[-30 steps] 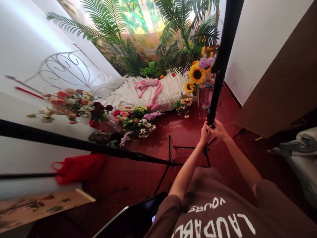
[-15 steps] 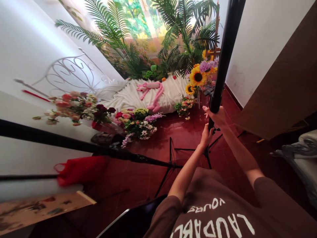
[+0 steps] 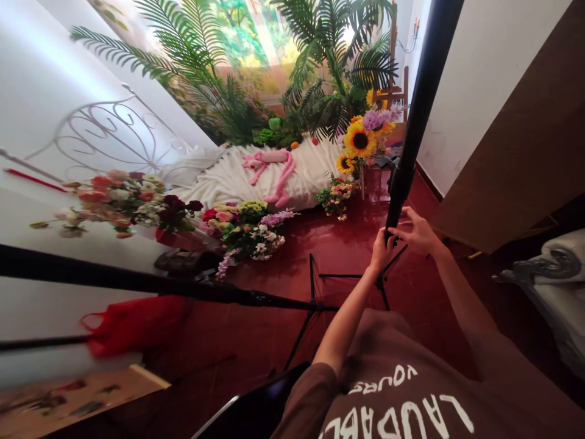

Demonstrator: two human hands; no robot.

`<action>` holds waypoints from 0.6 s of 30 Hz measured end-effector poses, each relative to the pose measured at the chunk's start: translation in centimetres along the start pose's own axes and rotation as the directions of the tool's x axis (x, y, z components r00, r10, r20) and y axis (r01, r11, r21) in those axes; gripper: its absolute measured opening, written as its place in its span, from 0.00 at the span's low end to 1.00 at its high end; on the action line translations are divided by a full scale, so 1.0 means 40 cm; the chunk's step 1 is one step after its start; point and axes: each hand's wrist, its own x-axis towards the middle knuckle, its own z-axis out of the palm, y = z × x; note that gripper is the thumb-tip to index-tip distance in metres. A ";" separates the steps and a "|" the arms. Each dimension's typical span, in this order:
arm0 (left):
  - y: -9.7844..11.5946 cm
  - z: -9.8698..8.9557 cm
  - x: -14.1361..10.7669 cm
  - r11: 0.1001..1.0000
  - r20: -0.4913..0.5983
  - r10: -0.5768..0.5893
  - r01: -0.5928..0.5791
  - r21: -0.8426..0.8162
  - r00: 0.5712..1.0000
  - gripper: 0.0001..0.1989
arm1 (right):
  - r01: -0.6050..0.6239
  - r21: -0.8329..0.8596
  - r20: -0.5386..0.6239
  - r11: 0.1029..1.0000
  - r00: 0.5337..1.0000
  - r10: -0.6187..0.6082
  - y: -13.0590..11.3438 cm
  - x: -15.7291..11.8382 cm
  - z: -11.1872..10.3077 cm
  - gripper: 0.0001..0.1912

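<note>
A black light stand rises in front of me, slanting up to the top right, its legs spread on the floor. My left hand is wrapped round the lower part of its pole. Just to the right, my right hand has its fingers apart, the tips close to the pole beside a small dark knob. The knob is partly hidden by the fingers, and whether they touch it is hard to tell.
A second black stand crosses from the left. Beyond are artificial flowers, sunflowers, palm leaves and a pink plush toy on white cloth. A red bag is left, wrapped furniture right.
My right hand has let go of the thicker upper pole section and moved down beside the knob, fingers spreading. My left hand stays on the pole. The view has shifted slightly right.
</note>
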 end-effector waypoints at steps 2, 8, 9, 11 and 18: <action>-0.003 -0.001 0.001 1.000 0.016 0.004 -0.004 -0.015 1.000 0.13 | -0.052 -0.034 0.016 0.998 0.999 0.052 0.055 -0.051 -0.003 0.22; -0.001 -0.004 0.000 1.000 0.005 -0.012 0.012 0.014 1.000 0.13 | -0.134 -0.014 -0.023 0.991 0.991 0.133 0.116 -0.154 0.030 0.16; 0.000 -0.004 0.000 1.000 0.012 -0.018 0.018 0.010 1.000 0.12 | -0.129 -0.006 -0.044 0.992 0.991 0.129 0.115 -0.159 0.036 0.16; 0.003 -0.005 -0.001 0.999 0.029 -0.033 0.033 -0.003 0.999 0.13 | -0.133 0.021 -0.083 0.991 0.987 0.135 0.112 -0.161 0.045 0.16; 0.000 -0.004 -0.002 0.999 0.019 -0.027 0.026 0.019 0.999 0.12 | -0.340 0.312 -0.177 0.887 0.897 0.406 0.156 -0.147 0.076 0.21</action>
